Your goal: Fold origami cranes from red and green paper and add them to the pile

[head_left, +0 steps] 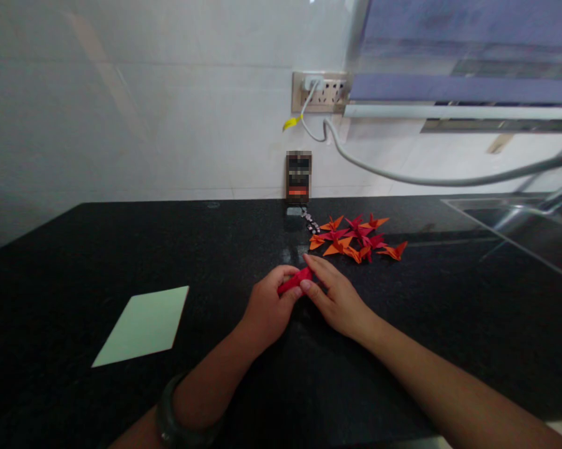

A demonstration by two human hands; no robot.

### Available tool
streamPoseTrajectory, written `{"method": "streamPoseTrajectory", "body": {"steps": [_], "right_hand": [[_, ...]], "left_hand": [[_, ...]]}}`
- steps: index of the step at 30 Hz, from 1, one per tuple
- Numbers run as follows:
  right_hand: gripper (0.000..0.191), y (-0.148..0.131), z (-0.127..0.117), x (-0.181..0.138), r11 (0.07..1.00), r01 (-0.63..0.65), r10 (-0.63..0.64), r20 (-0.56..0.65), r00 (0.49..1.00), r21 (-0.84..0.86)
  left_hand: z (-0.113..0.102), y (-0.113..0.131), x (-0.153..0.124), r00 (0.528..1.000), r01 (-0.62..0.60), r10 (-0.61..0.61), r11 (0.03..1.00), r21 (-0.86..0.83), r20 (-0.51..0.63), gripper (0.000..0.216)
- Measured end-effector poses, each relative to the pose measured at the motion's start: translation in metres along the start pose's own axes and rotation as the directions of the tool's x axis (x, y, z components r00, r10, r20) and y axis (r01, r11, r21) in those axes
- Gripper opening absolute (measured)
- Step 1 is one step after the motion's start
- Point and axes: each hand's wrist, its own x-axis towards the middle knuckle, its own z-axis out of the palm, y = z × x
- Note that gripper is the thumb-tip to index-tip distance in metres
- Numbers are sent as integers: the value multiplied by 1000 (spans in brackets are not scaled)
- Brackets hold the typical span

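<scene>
A small piece of folded red paper [290, 282] is held between both hands above the black countertop. My left hand [272, 305] pinches its left end between thumb and fingers. At the other end, my right hand [334, 296] has its thumb and fingers closed on the paper, covering part of it. Just beyond my right hand lies a cluster of orange and red folded paper cranes [350, 240]. Off to the left is a stack of pale green square paper [145, 327].
A phone [298, 178] leans upright against the tiled wall, a beaded strap [311, 221] beside it. A grey cable [402, 179] runs rightward from the wall socket [320, 92]. The sink edge [509, 237] is at the right of the black countertop [65, 262].
</scene>
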Motion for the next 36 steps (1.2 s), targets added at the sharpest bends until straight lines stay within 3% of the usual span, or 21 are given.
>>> {"method": "streamPoseTrajectory", "body": {"steps": [7, 11, 14, 21, 25, 28, 33, 36], "right_hand": [[55, -3, -1, -2, 956, -74, 13, 214, 977, 283], [44, -10, -1, -2, 932, -108, 12, 269, 963, 345], [35, -11, 1, -1, 930, -88, -8, 259, 966, 358], [32, -8, -7, 1, 958, -70, 4, 229, 973, 278], [19, -8, -10, 2, 981, -57, 12, 235, 972, 184], [20, -9, -11, 1, 974, -101, 48, 251, 967, 204], [20, -11, -11, -2, 967, -93, 7, 337, 941, 237], [18, -11, -8, -1, 978, -83, 19, 310, 951, 194]], "left_hand": [[2, 4, 1, 989, 145, -132, 906, -398, 60, 16], [4, 3, 1, 985, 169, -157, 840, -516, 68, 15], [5, 3, 1, 987, 159, -150, 842, -515, 60, 15], [3, 6, 3, 965, 262, -242, 853, -452, 101, 29], [0, 2, 6, 994, 108, -107, 977, -182, 13, 29], [-1, 0, 6, 998, -31, 30, 999, -15, -63, 24], [-1, -1, 3, 998, -18, 27, 984, -177, 50, 26], [-2, -1, 3, 997, -75, 78, 986, -150, 11, 21]]}}
